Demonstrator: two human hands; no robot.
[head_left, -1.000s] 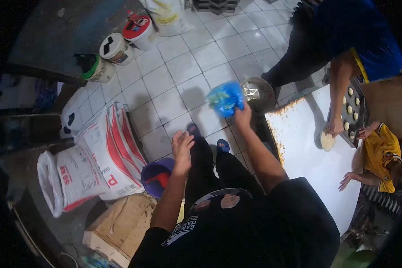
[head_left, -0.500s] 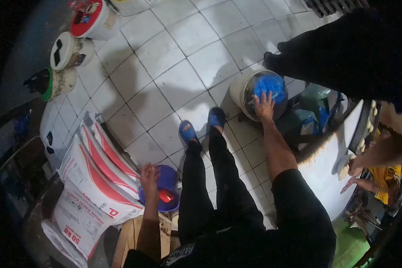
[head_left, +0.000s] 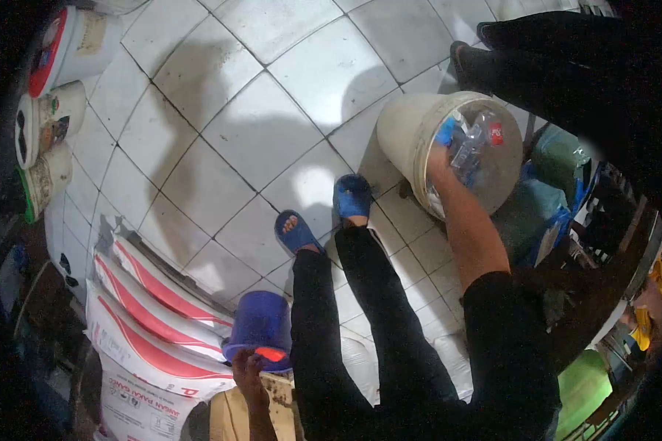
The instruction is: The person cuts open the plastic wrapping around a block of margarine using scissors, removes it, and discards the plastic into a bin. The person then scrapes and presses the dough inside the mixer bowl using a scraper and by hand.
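Observation:
My right hand [head_left: 438, 156] reaches down inside a large whitish bucket [head_left: 404, 128], against a blue plastic bag [head_left: 446, 131]. Its fingers are hidden by the hand itself and the bucket rim. Clear plastic bottles [head_left: 474, 143], one with a red label, lie in the same bucket. At the lower left, my left hand [head_left: 248, 367] is beside a blue-purple bucket [head_left: 261, 317] with a red item [head_left: 271, 354] in it. The fingers of that hand are bent, and whether they touch the bucket rim is unclear.
White and red sacks [head_left: 154, 353] are stacked at the lower left, near a cardboard box [head_left: 232, 415]. Several lidded buckets [head_left: 51, 121] line the left wall. Another person's dark-clad legs [head_left: 544, 70] are at the upper right. Green bags [head_left: 559, 154] stand beside the whitish bucket.
My right hand has carried the blue bag from above the floor down into the whitish bucket. The view has tilted lower, and my left hand has come down beside the blue-purple bucket.

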